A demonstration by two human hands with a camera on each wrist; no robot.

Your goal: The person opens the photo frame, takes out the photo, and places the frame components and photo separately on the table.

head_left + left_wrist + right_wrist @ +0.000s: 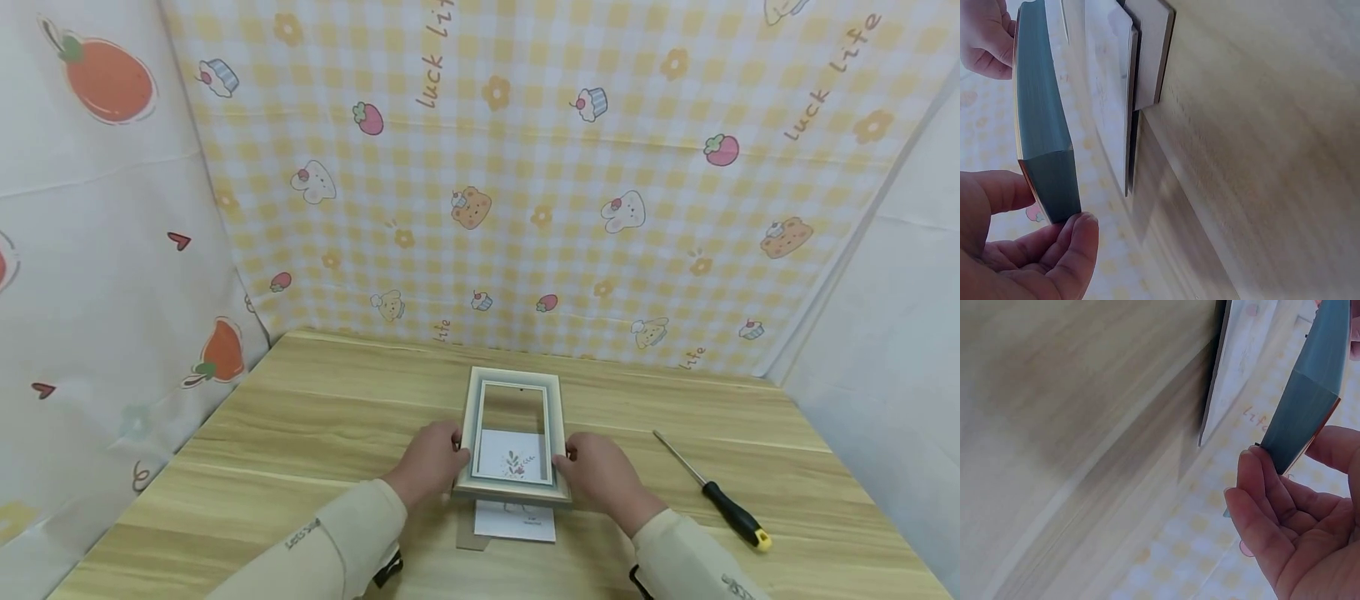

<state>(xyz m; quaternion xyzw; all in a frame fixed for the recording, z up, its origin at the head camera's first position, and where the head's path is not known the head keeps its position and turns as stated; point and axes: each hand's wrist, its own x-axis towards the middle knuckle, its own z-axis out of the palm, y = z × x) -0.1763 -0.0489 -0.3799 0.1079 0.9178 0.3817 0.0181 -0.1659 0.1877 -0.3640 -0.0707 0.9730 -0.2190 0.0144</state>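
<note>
Both hands hold an empty picture frame (pixel 555 417), cream and blue-grey on its face, with blue-green sides in the wrist views. My left hand (pixel 429 458) pinches its left side between thumb and fingers, and my right hand (pixel 603 475) pinches the right side. The frame is raised off the table, with a gap beneath it in the left wrist view. Under it lies a white card (pixel 513 525) with a printed leaf sprig, partly seen through the frame's opening. A brownish board (pixel 1152 44) lies beneath the card, mostly hidden.
To the right on the wood-grain table (pixel 337 400) lies a screwdriver (pixel 731 508) with a black and yellow handle, its shaft pointing away. A yellow checked cloth (pixel 525 167) hangs behind the table, and a white printed cloth (pixel 97 275) hangs at the left.
</note>
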